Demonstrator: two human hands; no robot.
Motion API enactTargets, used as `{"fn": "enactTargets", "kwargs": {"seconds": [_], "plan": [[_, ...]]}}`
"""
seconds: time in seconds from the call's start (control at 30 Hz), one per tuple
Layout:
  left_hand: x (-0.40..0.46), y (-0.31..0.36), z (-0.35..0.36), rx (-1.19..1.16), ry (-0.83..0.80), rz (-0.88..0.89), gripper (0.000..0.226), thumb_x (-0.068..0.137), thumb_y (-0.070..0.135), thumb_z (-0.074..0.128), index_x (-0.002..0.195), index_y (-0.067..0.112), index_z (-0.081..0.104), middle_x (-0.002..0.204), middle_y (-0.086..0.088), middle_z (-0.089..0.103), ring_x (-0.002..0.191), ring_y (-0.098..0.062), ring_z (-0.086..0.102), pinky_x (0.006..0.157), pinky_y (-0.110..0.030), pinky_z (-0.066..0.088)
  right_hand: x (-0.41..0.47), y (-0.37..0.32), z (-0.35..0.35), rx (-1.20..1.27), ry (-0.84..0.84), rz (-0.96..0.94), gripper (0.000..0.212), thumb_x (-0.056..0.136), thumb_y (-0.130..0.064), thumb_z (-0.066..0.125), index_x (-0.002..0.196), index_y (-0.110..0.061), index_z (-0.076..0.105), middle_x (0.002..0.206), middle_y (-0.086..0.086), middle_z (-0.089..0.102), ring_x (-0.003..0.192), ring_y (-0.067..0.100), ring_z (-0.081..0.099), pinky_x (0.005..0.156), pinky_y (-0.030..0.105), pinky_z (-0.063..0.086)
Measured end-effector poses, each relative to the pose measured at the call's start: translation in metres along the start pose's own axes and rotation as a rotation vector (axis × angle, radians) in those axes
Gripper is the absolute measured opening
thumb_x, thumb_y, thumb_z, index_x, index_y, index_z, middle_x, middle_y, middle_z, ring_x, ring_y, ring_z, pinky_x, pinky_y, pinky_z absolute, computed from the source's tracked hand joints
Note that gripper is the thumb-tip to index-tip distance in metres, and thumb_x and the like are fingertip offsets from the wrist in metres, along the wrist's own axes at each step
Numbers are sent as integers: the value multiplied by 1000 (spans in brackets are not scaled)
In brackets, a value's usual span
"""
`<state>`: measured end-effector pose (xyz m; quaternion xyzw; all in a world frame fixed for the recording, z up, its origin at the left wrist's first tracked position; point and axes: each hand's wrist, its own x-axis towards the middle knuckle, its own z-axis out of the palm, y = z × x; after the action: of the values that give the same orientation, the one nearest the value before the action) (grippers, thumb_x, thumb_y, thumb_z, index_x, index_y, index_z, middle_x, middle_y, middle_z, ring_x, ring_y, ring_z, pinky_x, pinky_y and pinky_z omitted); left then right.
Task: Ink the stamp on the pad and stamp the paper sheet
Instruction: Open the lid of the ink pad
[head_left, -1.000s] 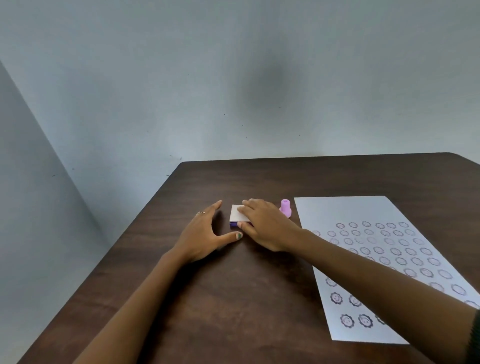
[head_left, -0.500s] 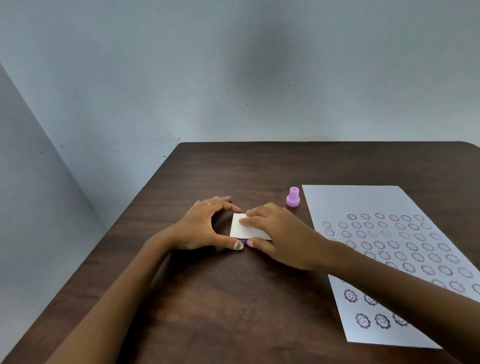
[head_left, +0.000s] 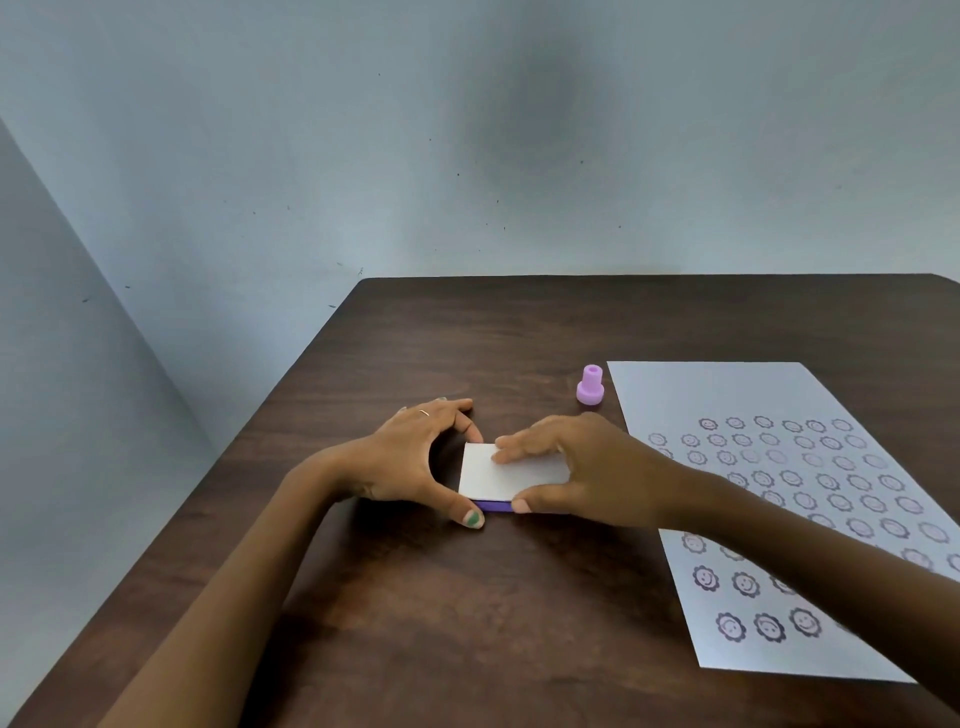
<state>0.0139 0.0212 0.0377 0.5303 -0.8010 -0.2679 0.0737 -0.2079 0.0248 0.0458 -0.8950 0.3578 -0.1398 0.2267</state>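
I have both hands on the flat square ink pad with the white lid and purple base (head_left: 511, 475), which lies on the dark wood-grain tabletop (head_left: 467, 623) near its middle, left of the paper. My left hand (head_left: 415, 460) cups the pad's left edge, thumb at the near corner and fingers curled round the far side, steadying it rather than clamping. My right hand (head_left: 576, 467) has fingertips spread on the lid and the thumb pressed against the near edge where the purple base shows, as if to prise the lid up.

I judge the pad a light, stiff, shallow case that will slide on the smooth wood unless the left hand pins it. The lid is best taken at its edge, by the seam, not from the top face. The small lilac plastic stamp with a narrow neck (head_left: 590, 385) stands upright and untouched just off the far left corner of the white paper sheet printed with rows of round smiling-face marks (head_left: 779, 467). It looks light and rigid, easy to tip; I would pinch it by the neck.

My right hand hides the pad's right side and any hinge or catch, so I cannot tell how the lid opens. My right forearm covers part of the sheet, and its right edge is cut off.
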Motion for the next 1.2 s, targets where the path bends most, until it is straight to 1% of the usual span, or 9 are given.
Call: {"fn": "enactTargets", "kwargs": {"seconds": [0.2, 0.3, 0.4, 0.53, 0.67, 0.77, 0.9, 1.0, 1.2], "plan": [[0, 1, 0, 17, -5, -11, 65, 59, 48, 84, 111, 42, 46, 153, 15, 17, 137, -3, 9, 109, -30, 9, 5, 4, -10, -55, -12, -23, 41, 83, -27, 62, 123, -21, 55, 128, -3, 60, 108, 3, 52, 78, -8, 31], [0, 0, 0, 14, -8, -18, 64, 59, 48, 84, 110, 41, 47, 153, 15, 17, 134, 0, 9, 108, -29, 10, 3, 7, -11, -51, -78, -18, 55, 75, -44, 68, 125, -28, 51, 132, -8, 55, 109, -2, 45, 79, 0, 35], [1, 0, 0, 12, -19, -22, 64, 59, 49, 84, 110, 41, 46, 153, 15, 16, 136, -3, 9, 109, -33, 11, 2, 11, -11, -28, -113, 20, 58, 72, -46, 70, 124, -32, 49, 134, -10, 51, 114, 2, 43, 83, 7, 33], [1, -1, 0, -1, -30, -30, 65, 59, 51, 83, 111, 43, 46, 153, 16, 16, 136, -3, 8, 109, -33, 10, 5, 12, -15, -25, -121, 31, 57, 74, -43, 68, 126, -31, 48, 133, -7, 53, 104, 0, 45, 77, 4, 36], [1, -3, 0, -7, -18, -21, 69, 57, 51, 83, 113, 42, 45, 153, 15, 17, 134, -2, 9, 106, -30, 10, 7, 12, -16, -16, -117, 15, 53, 78, -38, 66, 127, -27, 49, 131, -8, 55, 90, -10, 47, 73, -8, 32], [0, -2, 1, -19, 4, -9, 78, 54, 51, 84, 119, 41, 43, 151, 15, 21, 126, 2, 13, 110, -32, 12, 9, 11, -17, 0, -101, 15, 44, 82, -33, 61, 124, -22, 53, 126, -8, 59, 95, -6, 49, 77, -8, 31], [0, 1, -1, -3, -14, -30, 92, 57, 53, 82, 133, 33, 33, 149, 12, 25, 127, -3, 22, 110, -31, 18, 13, 8, -26, 114, -39, 16, 26, 90, -23, 50, 112, -18, 63, 105, -2, 68, 89, 6, 60, 73, 9, 46], [-1, 5, -2, -8, -43, -49, 100, 59, 53, 80, 139, 34, 22, 146, 9, 30, 130, -8, 25, 113, -36, 20, 19, 11, -30, 134, 88, 17, 24, 92, -19, 48, 109, -15, 64, 104, 2, 69, 91, 13, 62, 74, 23, 50], [-2, 9, -2, -5, -36, -71, 115, 53, 60, 75, 146, 30, 14, 152, 7, 25, 134, -13, 24, 116, -41, 17, 35, 24, -20, 164, 278, 85, 25, 93, -16, 45, 112, -12, 62, 113, 5, 65, 97, 10, 55, 70, 8, 43]]}}
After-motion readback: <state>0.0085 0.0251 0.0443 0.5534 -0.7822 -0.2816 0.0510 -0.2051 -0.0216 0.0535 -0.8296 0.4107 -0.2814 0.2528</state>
